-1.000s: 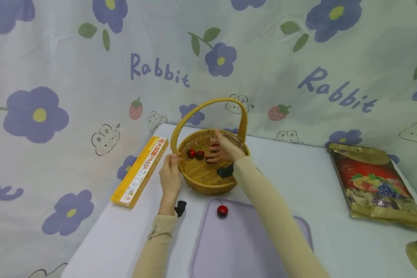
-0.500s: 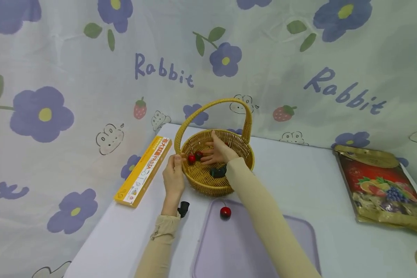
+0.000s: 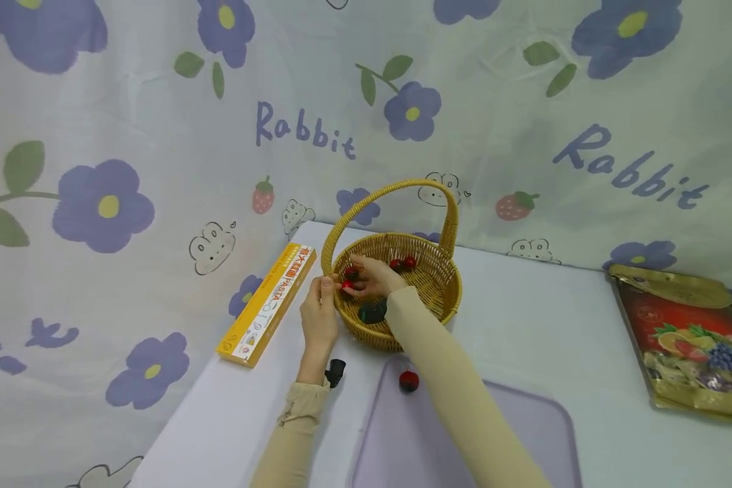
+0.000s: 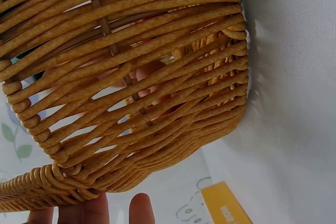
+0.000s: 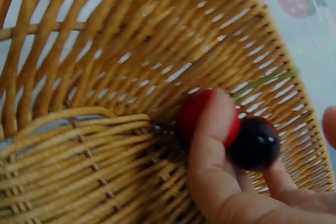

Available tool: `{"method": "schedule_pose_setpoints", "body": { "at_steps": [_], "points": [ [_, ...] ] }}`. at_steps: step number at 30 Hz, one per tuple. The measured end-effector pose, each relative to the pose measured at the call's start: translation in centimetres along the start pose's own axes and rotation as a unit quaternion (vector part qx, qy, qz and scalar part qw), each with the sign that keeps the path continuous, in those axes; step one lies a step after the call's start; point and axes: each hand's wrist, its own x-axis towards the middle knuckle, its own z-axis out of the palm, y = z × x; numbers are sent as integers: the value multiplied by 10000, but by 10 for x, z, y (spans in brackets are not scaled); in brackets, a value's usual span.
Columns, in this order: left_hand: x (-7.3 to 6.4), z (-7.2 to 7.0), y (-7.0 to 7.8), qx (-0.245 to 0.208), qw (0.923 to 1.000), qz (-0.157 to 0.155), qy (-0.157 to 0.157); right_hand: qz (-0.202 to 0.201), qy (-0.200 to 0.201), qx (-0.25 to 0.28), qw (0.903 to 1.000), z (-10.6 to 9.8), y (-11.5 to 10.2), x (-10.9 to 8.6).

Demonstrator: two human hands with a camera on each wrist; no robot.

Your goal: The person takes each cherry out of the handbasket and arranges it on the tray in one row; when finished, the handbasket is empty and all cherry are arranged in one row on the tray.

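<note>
A yellow woven basket [image 3: 430, 288] with a tall arched handle stands on the white table. At its left rim, by the foot of the handle, my left hand [image 3: 320, 315] grips the weave; its fingertips [image 4: 94, 211] show under the rim in the left wrist view. Inside, my right hand [image 3: 372, 276] reaches to the left wall. The right wrist view shows it pinching a red cherry [image 5: 193, 116], with a finger touching a darker cherry [image 5: 258, 144] beside it. Two more cherries [image 3: 402, 263] lie near the back wall. One other cherry [image 3: 409, 381] sits on the tray.
A lilac tray [image 3: 539, 427] lies in front of the basket, partly under my right sleeve. Left of the basket is a yellow pasta box [image 3: 268, 308]. A red and gold fruit bag [image 3: 689, 332] lies at the right. A printed curtain [image 3: 451, 156] hangs behind.
My right hand has moved left within the basket, and its fingers have closed in on the cherries there. The left hand stays on the rim. The head view has shifted slightly.
</note>
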Motion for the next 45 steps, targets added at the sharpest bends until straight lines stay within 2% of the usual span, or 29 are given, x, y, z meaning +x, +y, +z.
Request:
{"method": "schedule_pose_setpoints", "body": {
  "at_steps": [2, 5, 8, 13, 15, 24, 30, 35, 39, 42, 45],
  "points": [
    [-1, 2, 0, -4, 10000, 0, -16, -13, 161, 161, 9997, -3, 4, 1],
    [-3, 5, 0, 36, 10000, 31, -26, -135, 184, 319, 9992, -9, 6, 2],
    [-3, 7, 0, 41, 9999, 92, -43, -252, 77, 533, 9982, -14, 4, -1],
    [-1, 4, 0, 46, 9999, 157, 31, -299, -51, 1246, 9917, -19, -10, -15],
    [1, 2, -1, 65, 9998, 169, 72, -395, -166, 1316, 9904, -21, -16, -21],
    [-1, 0, 2, 166, 9997, 176, 44, -1043, -428, 1186, 9865, -52, -33, -67],
    [0, 3, 3, 208, 9996, 161, 40, -1491, -735, 1342, 9769, -76, -30, -106],
    [1, 2, 1, 188, 9998, 79, 12, -1691, -916, 802, 9781, -97, -11, -136],
    [2, 1, 1, 190, 9998, 49, 10, -1802, -974, 180, 9786, -115, 18, -157],
    [2, 2, 2, 171, 9998, 57, -24, -1905, -991, -454, 9756, -127, 43, -169],
    [1, 4, 3, 129, 9999, 44, -18, -2002, -719, -1363, 9676, -132, 68, -179]
  ]
}}
